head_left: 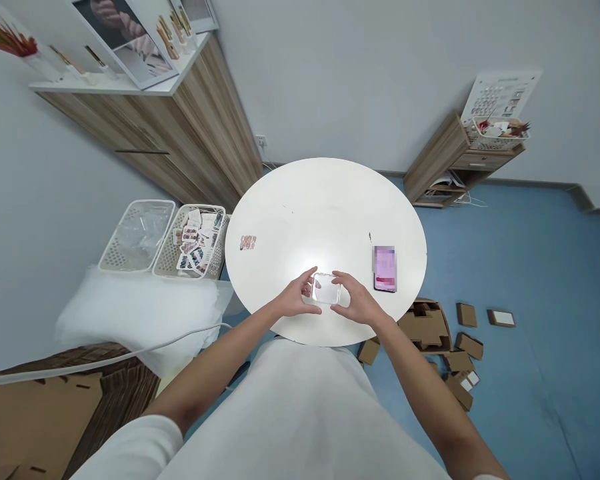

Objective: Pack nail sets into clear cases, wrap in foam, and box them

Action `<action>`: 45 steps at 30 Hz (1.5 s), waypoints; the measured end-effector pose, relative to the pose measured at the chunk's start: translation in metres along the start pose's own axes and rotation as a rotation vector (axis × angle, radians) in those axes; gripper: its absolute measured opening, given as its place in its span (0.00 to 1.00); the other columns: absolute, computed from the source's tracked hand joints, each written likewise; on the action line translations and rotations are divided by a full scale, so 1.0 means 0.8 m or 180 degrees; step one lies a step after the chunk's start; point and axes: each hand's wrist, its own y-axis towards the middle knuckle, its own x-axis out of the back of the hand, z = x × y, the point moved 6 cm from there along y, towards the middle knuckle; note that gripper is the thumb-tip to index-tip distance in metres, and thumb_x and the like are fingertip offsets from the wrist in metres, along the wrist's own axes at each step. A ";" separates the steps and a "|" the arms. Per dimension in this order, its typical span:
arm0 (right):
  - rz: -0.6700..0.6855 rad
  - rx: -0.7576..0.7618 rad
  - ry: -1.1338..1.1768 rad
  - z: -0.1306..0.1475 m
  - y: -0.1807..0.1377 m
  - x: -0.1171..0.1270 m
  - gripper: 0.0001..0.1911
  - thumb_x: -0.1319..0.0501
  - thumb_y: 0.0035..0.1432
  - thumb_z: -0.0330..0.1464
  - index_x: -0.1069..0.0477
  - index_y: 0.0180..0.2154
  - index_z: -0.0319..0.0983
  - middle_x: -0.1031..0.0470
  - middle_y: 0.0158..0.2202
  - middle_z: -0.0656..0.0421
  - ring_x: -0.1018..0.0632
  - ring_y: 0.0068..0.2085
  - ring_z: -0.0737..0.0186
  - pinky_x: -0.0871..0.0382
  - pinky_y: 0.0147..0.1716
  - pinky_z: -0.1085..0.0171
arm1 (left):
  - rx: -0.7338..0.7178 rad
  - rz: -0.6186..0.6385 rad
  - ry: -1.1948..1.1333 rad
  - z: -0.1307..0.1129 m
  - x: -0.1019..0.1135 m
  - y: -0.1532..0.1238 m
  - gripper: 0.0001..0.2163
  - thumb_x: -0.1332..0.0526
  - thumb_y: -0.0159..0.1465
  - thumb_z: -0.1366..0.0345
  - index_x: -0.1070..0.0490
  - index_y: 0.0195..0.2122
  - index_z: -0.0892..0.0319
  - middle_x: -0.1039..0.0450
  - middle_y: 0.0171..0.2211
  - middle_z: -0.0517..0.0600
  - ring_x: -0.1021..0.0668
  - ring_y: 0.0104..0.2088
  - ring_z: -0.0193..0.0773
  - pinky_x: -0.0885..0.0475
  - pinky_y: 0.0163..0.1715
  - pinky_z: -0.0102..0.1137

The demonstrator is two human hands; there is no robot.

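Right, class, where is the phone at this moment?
In the head view, the phone lies toward the right side of the white table, to the right of the person's right hand and slightly farther forward.

A loose, plain white cloth top [290, 420] is hanging in soft folds, its short left sleeve [135, 450] showing at seven o'clock, its right sleeve [486, 477] peeking in near five.

I've a clear rect. box [326, 291] held btwn my L hand [296, 297] & R hand [359, 301], long side L-to-R, over white tbl [325, 207].
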 end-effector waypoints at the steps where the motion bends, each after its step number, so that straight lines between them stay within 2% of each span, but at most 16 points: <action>1: -0.0049 -0.0007 0.0002 0.002 0.001 -0.001 0.27 0.37 0.45 0.35 0.41 0.48 0.43 0.42 0.57 0.52 0.38 0.56 0.53 0.38 0.50 0.50 | 0.0004 0.0000 -0.0064 0.002 0.002 -0.001 0.45 0.29 0.41 0.64 0.51 0.59 0.51 0.36 0.42 0.51 0.30 0.33 0.31 0.32 0.37 0.34; 8: -0.0049 -0.0066 0.0057 0.011 -0.002 -0.008 0.26 0.36 0.43 0.37 0.40 0.46 0.42 0.41 0.56 0.51 0.34 0.53 0.54 0.34 0.47 0.53 | -0.0017 0.0163 -0.0226 0.010 0.004 -0.003 0.39 0.30 0.43 0.63 0.45 0.56 0.54 0.35 0.36 0.49 0.29 0.33 0.33 0.32 0.36 0.33; 14: -0.0184 -0.0078 0.0148 0.018 -0.003 -0.011 0.27 0.36 0.41 0.37 0.38 0.45 0.42 0.38 0.54 0.52 0.31 0.49 0.54 0.34 0.45 0.53 | -0.0063 0.0178 -0.0503 0.006 0.001 -0.013 0.37 0.31 0.44 0.65 0.44 0.55 0.53 0.36 0.35 0.48 0.29 0.33 0.32 0.32 0.36 0.32; 25: -0.0443 -0.0039 0.0499 0.019 -0.008 -0.014 0.25 0.34 0.41 0.38 0.36 0.43 0.41 0.37 0.53 0.51 0.32 0.51 0.52 0.35 0.46 0.54 | 0.0006 0.0155 -0.1097 -0.002 -0.003 -0.020 0.37 0.30 0.42 0.65 0.43 0.54 0.55 0.37 0.34 0.48 0.29 0.35 0.33 0.31 0.33 0.31; 32: -0.0515 0.0009 0.0498 0.014 -0.009 -0.018 0.25 0.35 0.42 0.40 0.38 0.43 0.41 0.37 0.53 0.50 0.33 0.52 0.52 0.35 0.46 0.53 | -0.0047 0.0103 -0.1123 -0.002 -0.004 -0.020 0.36 0.30 0.43 0.66 0.42 0.54 0.54 0.37 0.34 0.48 0.28 0.33 0.33 0.31 0.32 0.31; 35: -0.0430 0.0068 0.0268 0.020 -0.007 -0.017 0.29 0.36 0.44 0.40 0.40 0.48 0.41 0.38 0.53 0.49 0.33 0.52 0.51 0.36 0.46 0.52 | -0.0049 0.0084 -0.1073 -0.001 -0.003 -0.021 0.37 0.31 0.44 0.66 0.44 0.55 0.54 0.36 0.35 0.48 0.28 0.34 0.33 0.31 0.32 0.31; 40: 0.0018 0.0073 -0.0381 0.034 0.000 -0.016 0.43 0.37 0.44 0.41 0.54 0.59 0.43 0.41 0.54 0.49 0.33 0.49 0.49 0.34 0.43 0.49 | -0.0003 0.0178 -0.0762 -0.004 -0.005 -0.024 0.38 0.32 0.46 0.66 0.48 0.57 0.51 0.35 0.36 0.49 0.26 0.33 0.33 0.31 0.31 0.31; 43: 0.0110 0.0030 -0.0547 0.039 0.003 -0.015 0.42 0.37 0.44 0.40 0.53 0.59 0.44 0.37 0.50 0.50 0.31 0.46 0.50 0.33 0.40 0.51 | -0.0019 0.0182 -0.0694 -0.006 -0.003 -0.025 0.41 0.31 0.45 0.67 0.52 0.58 0.50 0.35 0.37 0.49 0.26 0.32 0.32 0.31 0.31 0.31; 45: 0.0152 0.0040 -0.0551 0.040 0.003 -0.015 0.41 0.37 0.44 0.41 0.51 0.58 0.44 0.36 0.48 0.51 0.30 0.44 0.51 0.33 0.39 0.52 | -0.0047 0.0187 -0.0669 -0.006 -0.003 -0.026 0.42 0.30 0.43 0.67 0.50 0.58 0.51 0.34 0.37 0.49 0.26 0.32 0.32 0.31 0.32 0.32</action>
